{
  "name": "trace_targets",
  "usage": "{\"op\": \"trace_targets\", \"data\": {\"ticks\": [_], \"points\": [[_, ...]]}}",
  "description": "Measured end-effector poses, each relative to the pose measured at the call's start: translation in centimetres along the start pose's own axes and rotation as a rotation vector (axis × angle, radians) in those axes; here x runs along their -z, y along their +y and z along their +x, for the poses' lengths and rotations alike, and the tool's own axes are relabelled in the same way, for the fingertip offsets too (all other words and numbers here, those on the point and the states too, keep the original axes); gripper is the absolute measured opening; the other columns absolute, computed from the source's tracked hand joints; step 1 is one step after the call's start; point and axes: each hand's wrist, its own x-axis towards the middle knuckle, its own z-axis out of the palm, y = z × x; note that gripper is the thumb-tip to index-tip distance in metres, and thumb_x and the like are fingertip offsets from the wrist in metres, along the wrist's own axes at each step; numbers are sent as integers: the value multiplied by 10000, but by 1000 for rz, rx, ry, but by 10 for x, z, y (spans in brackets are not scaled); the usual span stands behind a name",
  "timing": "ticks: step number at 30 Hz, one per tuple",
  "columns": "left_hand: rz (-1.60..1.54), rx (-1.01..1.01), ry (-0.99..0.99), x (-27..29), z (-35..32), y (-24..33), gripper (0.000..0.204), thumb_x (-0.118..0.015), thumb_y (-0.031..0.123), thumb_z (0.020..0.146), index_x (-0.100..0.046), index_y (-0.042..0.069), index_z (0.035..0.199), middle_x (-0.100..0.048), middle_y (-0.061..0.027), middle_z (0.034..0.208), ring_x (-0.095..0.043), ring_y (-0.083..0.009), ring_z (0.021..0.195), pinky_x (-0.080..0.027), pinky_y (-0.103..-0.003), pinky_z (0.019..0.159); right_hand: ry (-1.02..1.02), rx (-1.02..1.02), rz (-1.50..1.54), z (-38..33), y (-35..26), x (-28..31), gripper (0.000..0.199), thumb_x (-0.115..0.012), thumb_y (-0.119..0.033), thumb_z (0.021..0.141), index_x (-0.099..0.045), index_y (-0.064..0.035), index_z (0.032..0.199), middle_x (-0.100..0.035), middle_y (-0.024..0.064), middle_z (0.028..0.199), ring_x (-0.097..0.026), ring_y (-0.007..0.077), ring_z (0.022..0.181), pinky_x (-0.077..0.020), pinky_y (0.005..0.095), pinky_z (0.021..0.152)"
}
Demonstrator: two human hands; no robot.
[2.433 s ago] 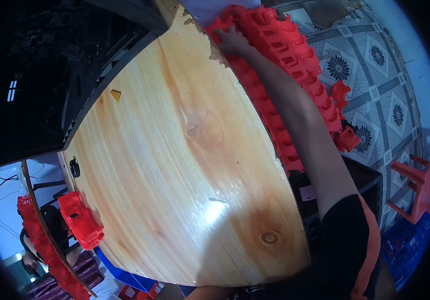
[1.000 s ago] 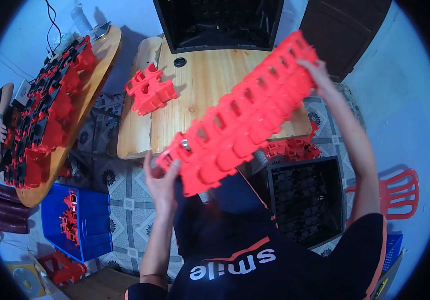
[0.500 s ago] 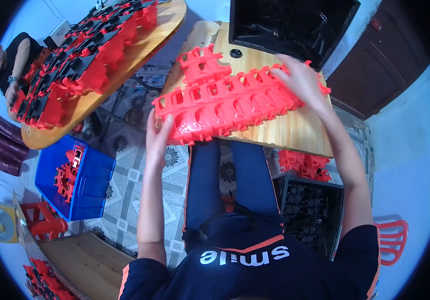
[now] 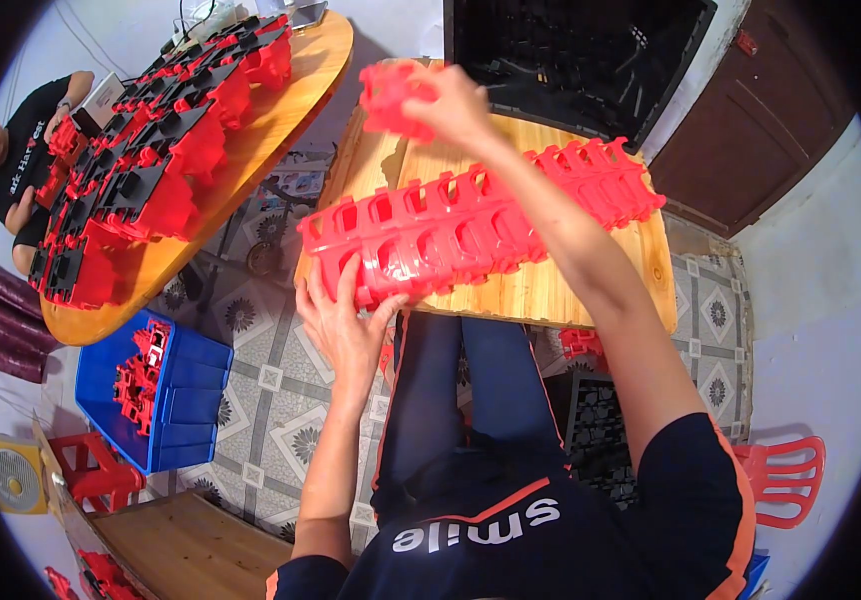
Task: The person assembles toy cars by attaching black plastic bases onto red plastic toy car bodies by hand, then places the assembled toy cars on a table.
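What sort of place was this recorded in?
Probably a small assembly workshop: a long row of red plastic parts lies on a wooden table, red-and-black parts crowd a second table, and a blue bin holds more red pieces.

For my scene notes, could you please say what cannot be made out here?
Head view:
Small red plastic part: blurred, partly covered by the right hand.
Long red plastic assembly: underside hidden by its top.
Black plastic crate: partly hidden behind the dark shirt.
Red plastic pieces, bottom left: cut off by lower edge.
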Motion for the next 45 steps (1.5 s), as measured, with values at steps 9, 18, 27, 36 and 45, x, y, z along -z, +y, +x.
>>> {"op": "trace_targets", "data": {"ticks": [9, 18, 27, 36, 45], "points": [[128, -168, 111, -44, 87, -11, 788, -773, 498, 717, -486, 230, 1400, -330, -205, 1492, -286, -430, 1360, -229, -625, 1048, 308, 395, 32, -122, 4, 106, 381, -814, -192, 668, -709, -113, 1026, -606, 82, 1149, -610, 240, 996, -478, 357, 847], [-1461, 202, -277, -29, 50, 136, 1176, -844, 115, 733, 13, 84, 1539, -356, -205, 1451, -460, -273, 1272, -431, -394, 1034, 150, 412, -108, -245, -17, 117, 520, -795, -113, 709, -643, -56, 1203, -530, 147, 1256, -554, 293, 1058, -473, 369, 854], [-1522, 515, -362, -24, -13, 57, 924, -724, 28, 833, -123, 114, 1529, -394, -142, 1435, -465, -253, 1270, -418, -403, 1054, 209, -47, -229, -358, 26, 148, 331, -793, -59, 734, -604, 0, 1000, -533, 166, 1232, -589, 317, 1070, -511, 365, 863], [-1664, 490, -325, -30, -25, 63, 891, -727, 223, 862, -155, 157, 1542, -354, -78, 1500, -386, -269, 1358, -334, -454, 1126, 201, -50, -268, -270, -2, 86, 363, -761, -278, 810, -627, -38, 1047, -507, 181, 1317, -664, 374, 887, -556, 398, 724], [-1783, 626, -443, -47, -17, 77, 1035, -798, 415, 772, -146, 184, 1542, -438, -113, 1443, -451, -290, 1310, -419, -476, 1069, 362, -106, -498, -50, 247, 151, 344, -665, -158, 844, -635, -43, 1166, -630, 222, 1056, -621, 381, 1000, -503, 411, 843]]}}
